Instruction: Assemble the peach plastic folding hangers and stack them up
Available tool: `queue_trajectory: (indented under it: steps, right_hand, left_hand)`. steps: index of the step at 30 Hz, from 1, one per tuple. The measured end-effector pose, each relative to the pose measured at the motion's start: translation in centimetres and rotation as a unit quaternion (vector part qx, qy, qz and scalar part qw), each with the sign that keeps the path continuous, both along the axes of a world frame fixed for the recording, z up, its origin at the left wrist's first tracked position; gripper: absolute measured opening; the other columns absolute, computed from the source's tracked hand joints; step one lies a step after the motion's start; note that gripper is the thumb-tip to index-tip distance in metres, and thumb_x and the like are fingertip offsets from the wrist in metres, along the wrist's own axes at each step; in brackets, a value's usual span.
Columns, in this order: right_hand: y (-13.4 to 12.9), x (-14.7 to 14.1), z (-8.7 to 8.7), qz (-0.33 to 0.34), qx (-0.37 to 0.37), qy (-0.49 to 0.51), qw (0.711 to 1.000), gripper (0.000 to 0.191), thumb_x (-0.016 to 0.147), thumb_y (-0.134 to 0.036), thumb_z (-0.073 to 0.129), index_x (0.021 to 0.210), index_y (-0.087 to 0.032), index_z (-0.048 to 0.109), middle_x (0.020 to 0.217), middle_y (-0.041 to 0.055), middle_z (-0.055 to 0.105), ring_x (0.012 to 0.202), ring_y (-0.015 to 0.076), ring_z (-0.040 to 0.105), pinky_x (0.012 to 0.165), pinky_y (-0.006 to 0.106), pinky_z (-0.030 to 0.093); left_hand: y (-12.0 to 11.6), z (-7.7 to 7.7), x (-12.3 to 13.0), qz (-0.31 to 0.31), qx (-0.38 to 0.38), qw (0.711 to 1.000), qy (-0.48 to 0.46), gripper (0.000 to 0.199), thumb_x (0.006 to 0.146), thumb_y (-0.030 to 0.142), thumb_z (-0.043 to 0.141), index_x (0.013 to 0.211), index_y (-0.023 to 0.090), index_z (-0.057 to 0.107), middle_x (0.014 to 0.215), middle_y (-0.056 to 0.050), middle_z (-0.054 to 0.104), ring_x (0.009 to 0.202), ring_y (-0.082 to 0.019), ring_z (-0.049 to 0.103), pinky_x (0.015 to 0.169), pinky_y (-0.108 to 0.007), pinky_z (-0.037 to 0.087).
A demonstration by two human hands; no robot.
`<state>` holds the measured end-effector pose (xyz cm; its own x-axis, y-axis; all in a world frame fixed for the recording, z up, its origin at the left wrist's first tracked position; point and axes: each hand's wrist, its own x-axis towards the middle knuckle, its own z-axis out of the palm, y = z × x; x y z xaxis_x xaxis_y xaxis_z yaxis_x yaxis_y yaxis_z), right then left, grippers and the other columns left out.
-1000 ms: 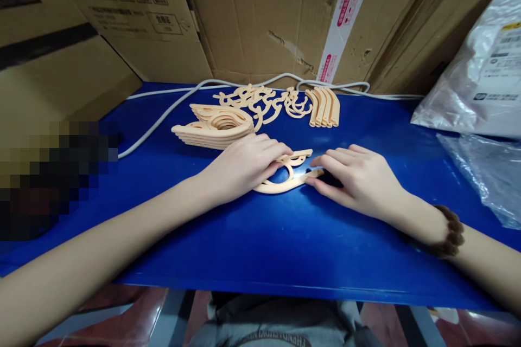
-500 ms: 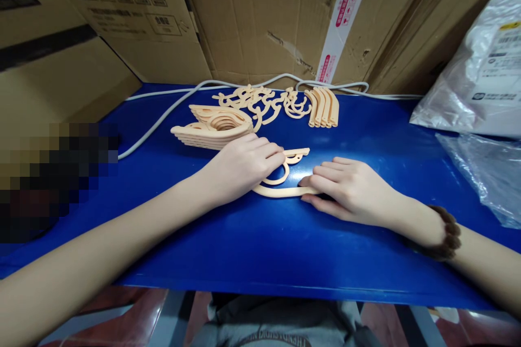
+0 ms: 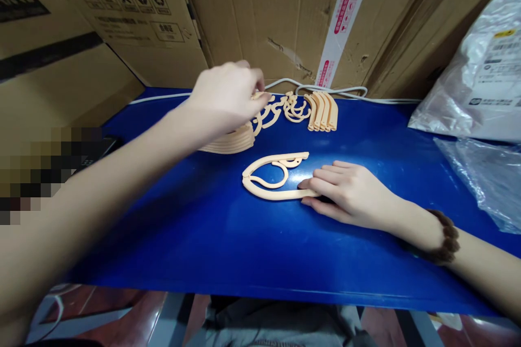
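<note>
A beige plastic folding hanger (image 3: 264,193) lies folded on the blue table, its two arms curving from a joint at the left and a rounded hook between them. My right hand (image 3: 345,192) is closed on the end of its near arm, pressing it to the table. Over the pile of loose beige hooks (image 3: 268,114) hovers my left hand (image 3: 230,92), its fingers curled together. Beige plastic shows at those fingertips, but what they hold is partly hidden. Beneath my left hand and wrist is a stack of folded hangers (image 3: 232,141), mostly covered.
Several loose beige hanger arms (image 3: 323,111) stand in a row at the back, right of the hooks. A white cable (image 3: 345,88) runs along cardboard boxes (image 3: 260,21). Clear plastic packaging (image 3: 480,173) and a white parcel bag (image 3: 468,97) lie at the right.
My left hand has let go of the folding hanger and moved up and away to the loose hooks. My right hand keeps its hold in the same place.
</note>
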<state>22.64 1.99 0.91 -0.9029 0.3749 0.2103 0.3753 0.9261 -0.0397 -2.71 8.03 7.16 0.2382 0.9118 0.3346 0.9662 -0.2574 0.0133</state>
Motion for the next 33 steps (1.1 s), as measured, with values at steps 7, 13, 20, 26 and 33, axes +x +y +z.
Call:
queue_trajectory:
  steps: [7, 13, 20, 26, 33]
  right_hand:
    - [0.0, 0.1, 0.1, -0.002, -0.018, -0.001, 1.000, 0.030, 0.102, -0.034, 0.041, 0.101, -0.015, 0.065, 0.085, 0.0063, 0.067, 0.075, 0.0170, 0.059, 0.069, 0.030, 0.038]
    - [0.0, 0.1, 0.0, -0.004, -0.021, 0.000, 1.000, 0.030, 0.102, -0.034, 0.041, 0.102, -0.016, 0.065, 0.086, 0.0057, 0.067, 0.075, 0.0171, 0.059, 0.070, 0.030, 0.038]
    - [0.1, 0.2, 0.0, -0.004, -0.020, -0.002, 1.000, 0.029, 0.102, -0.034, 0.042, 0.102, -0.016, 0.064, 0.086, 0.0058, 0.067, 0.074, 0.0168, 0.059, 0.070, 0.030, 0.039]
    - [0.1, 0.0, 0.0, -0.006, -0.006, -0.003, 1.000, 0.030, 0.102, -0.034, 0.041, 0.101, -0.016, 0.064, 0.085, 0.0056, 0.067, 0.073, 0.0162, 0.059, 0.069, 0.030, 0.038]
    - [-0.4, 0.4, 1.0, -0.115, 0.033, 0.110, 0.987, 0.031, 0.098, -0.045, 0.048, 0.098, -0.017, 0.061, 0.075, 0.0029, 0.063, 0.065, 0.0166, 0.057, 0.064, 0.031, 0.039]
  left_hand:
    - [9.0, -1.3, -2.7, 0.084, -0.179, 0.980, -0.018, 0.042, 0.062, 0.058, 0.075, 0.072, 0.017, 0.069, 0.061, -0.008, 0.058, 0.086, -0.034, 0.061, 0.077, -0.040, 0.044]
    - [10.0, -2.1, -2.9, 0.069, -0.234, 0.970, -0.007, 0.047, 0.060, 0.062, 0.073, 0.063, 0.016, 0.067, 0.058, -0.008, 0.058, 0.082, -0.031, 0.062, 0.076, -0.038, 0.043]
    - [9.4, -1.8, -2.1, 0.060, -0.233, 0.970, -0.025, 0.031, 0.067, 0.044, 0.070, 0.057, 0.015, 0.066, 0.060, -0.009, 0.061, 0.073, -0.026, 0.060, 0.070, -0.034, 0.041]
    - [7.0, 1.3, -2.0, 0.050, -0.126, 0.989, -0.066, 0.039, 0.079, 0.050, 0.061, 0.089, 0.014, 0.073, 0.079, -0.004, 0.065, 0.071, -0.015, 0.051, 0.065, -0.028, 0.037]
    - [2.1, 3.6, 1.1, -0.052, -0.011, 0.965, -0.256, 0.035, 0.083, 0.042, 0.062, 0.090, 0.009, 0.073, 0.076, -0.002, 0.064, 0.065, -0.008, 0.047, 0.060, -0.024, 0.034]
